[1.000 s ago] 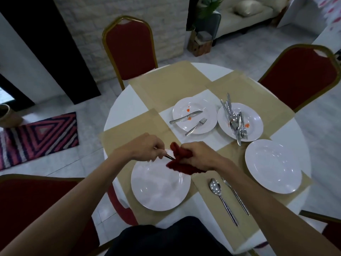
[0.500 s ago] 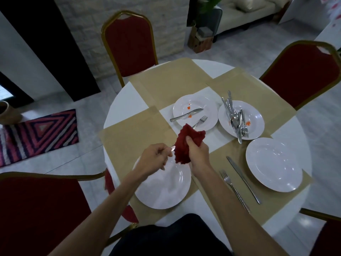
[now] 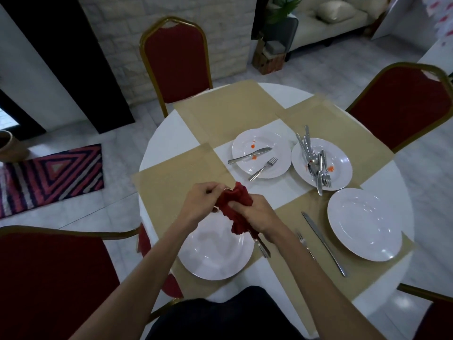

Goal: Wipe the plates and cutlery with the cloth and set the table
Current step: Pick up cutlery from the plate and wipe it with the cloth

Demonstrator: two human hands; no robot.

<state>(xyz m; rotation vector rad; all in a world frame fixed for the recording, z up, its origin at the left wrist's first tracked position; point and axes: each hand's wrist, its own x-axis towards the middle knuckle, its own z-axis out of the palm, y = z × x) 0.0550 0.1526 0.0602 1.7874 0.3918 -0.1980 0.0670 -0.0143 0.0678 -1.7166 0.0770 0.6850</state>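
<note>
Red cloth [image 3: 234, 204], white plates [image 3: 365, 223], tan placemats [image 3: 176, 182]

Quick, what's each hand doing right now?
Left hand: closed, gripping one end of a utensil.
Right hand: closed around the red cloth, wrapped over that utensil.

Four white plates sit on one round table [image 3: 171, 133]: near left plate [image 3: 215, 256], near right plate [image 3: 365, 224], far left plate [image 3: 259, 153], far right plate [image 3: 340, 165]. Four tan placemats. Four red chairs. One red cloth [image 3: 232, 204]. Two hands. Loose cutlery: two knives, two forks, plus one uncounted heap.
</note>
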